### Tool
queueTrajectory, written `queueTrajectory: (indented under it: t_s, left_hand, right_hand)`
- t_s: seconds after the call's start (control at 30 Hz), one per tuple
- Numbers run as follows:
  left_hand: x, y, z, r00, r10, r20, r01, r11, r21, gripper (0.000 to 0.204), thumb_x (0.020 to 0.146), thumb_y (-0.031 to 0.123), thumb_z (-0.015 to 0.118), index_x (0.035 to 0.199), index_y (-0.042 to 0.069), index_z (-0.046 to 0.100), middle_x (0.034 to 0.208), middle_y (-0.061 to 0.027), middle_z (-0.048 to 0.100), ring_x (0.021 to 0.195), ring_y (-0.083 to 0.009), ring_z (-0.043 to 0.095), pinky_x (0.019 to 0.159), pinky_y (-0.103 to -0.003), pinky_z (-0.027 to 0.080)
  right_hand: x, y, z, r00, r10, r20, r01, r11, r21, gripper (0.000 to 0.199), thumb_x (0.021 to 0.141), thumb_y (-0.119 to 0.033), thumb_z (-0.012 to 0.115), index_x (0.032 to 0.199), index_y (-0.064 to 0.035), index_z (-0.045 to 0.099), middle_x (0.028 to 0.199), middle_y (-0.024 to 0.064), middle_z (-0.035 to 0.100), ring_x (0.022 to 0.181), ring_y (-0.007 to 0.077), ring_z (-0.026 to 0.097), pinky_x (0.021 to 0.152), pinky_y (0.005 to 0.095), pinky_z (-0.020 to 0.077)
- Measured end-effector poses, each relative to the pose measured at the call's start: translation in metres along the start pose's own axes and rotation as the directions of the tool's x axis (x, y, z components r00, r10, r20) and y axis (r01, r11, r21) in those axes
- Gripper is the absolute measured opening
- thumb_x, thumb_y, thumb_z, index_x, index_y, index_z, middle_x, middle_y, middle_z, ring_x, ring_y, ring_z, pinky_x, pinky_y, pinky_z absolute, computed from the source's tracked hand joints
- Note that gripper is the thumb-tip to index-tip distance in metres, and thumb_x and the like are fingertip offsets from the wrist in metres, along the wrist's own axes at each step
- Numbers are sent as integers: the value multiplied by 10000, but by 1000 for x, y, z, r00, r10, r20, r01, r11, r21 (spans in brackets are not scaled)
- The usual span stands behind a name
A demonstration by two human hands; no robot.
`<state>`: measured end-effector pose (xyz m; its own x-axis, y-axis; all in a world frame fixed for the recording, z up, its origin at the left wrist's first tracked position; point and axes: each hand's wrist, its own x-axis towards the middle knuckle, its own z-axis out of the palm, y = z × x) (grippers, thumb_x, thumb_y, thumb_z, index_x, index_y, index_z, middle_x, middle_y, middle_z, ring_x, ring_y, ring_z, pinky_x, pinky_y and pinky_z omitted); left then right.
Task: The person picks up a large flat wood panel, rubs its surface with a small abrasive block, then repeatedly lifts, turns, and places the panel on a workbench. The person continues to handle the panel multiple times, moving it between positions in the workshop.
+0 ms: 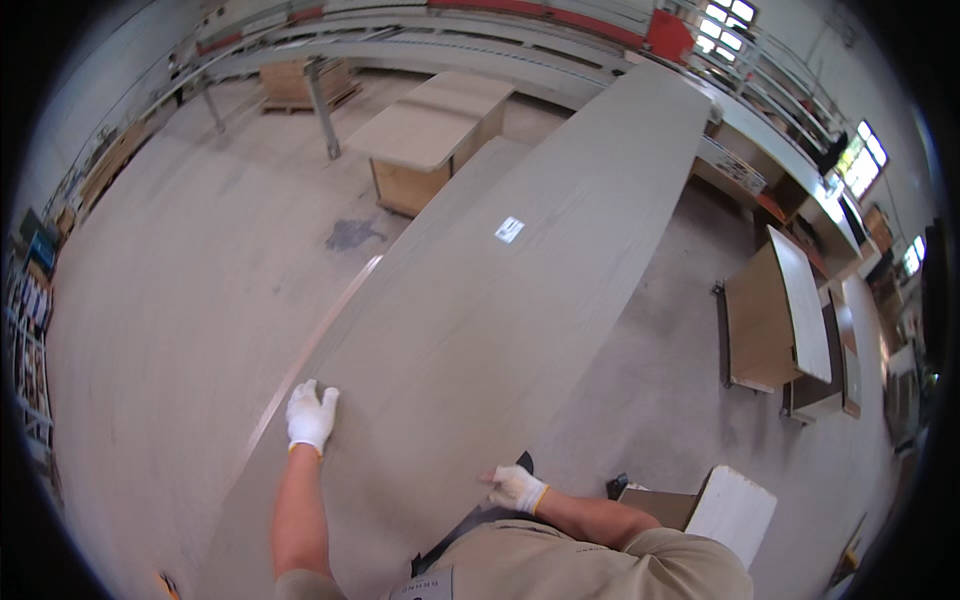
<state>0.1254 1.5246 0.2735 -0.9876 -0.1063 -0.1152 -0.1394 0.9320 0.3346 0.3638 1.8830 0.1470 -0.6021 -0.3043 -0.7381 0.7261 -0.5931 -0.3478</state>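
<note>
Standing with a shelving rack (32, 360) far off at 9 o'clock and a brown wooden stack (303, 83) on a pallet near 11, you lay your left hand (312, 415), white-gloved, on the left edge of a long grey-brown board (460, 330) at 8 o'clock, palm down, unclenched, thumb spread away from the fingers. A dark stain (355, 234) marks the floor (160, 300) at 10 o'clock, short of a beige-topped stand (430, 122) between 11 and 12. The board slants from 7 o'clock up to 1, a small white label (509, 230) on its face above centre. Your right hand (515, 490), also gloved, is at the board's near right edge at 6 o'clock, close to your shirt (560, 565), fingers partly bent; whether it grips or merely touches cannot be told. Farther right, a white-topped unit (735, 512) sits at 4 o'clock and a brown cabinet (765, 322) at 3.
</note>
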Motion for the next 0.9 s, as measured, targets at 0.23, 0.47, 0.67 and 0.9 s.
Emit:
queueTrajectory:
  t_s: [0.23,0.47,0.67,0.9]
  left_hand:
    - [74,139,30,993,116,6,-116,992,51,744,975,572,555,1460,8,521,1480,-262,537,1353,-425,517,1153,-506,399]
    - [113,217,28,1000,27,5,-28,994,103,634,1004,575,462,1273,26,629,1285,-254,664,1183,-438,639,1054,-539,484]
    - [139,272,35,998,-67,18,63,985,161,613,1050,536,348,1239,43,659,1255,-233,684,1174,-401,656,1038,-528,493]
    - [167,333,50,998,-47,34,44,994,105,570,1075,486,286,1238,91,663,1270,-209,678,1188,-388,648,1027,-526,490]
  right_hand:
    - [-45,-70,22,970,-41,239,-6,981,193,394,976,-52,676,1354,5,583,1388,150,615,1287,320,600,1103,523,481]
    - [-10,-247,-148,861,-485,-153,508,804,309,331,961,-566,630,1134,-284,613,915,-19,561,912,232,543,956,620,450]
    - [-42,-492,-218,713,-567,-412,638,768,47,698,961,-673,557,1519,-273,427,1248,57,531,1161,324,482,1122,684,295]
    - [-54,-674,-265,628,-677,-385,723,690,-34,671,978,-635,525,1417,-128,507,1480,70,541,1391,296,478,1169,534,339]
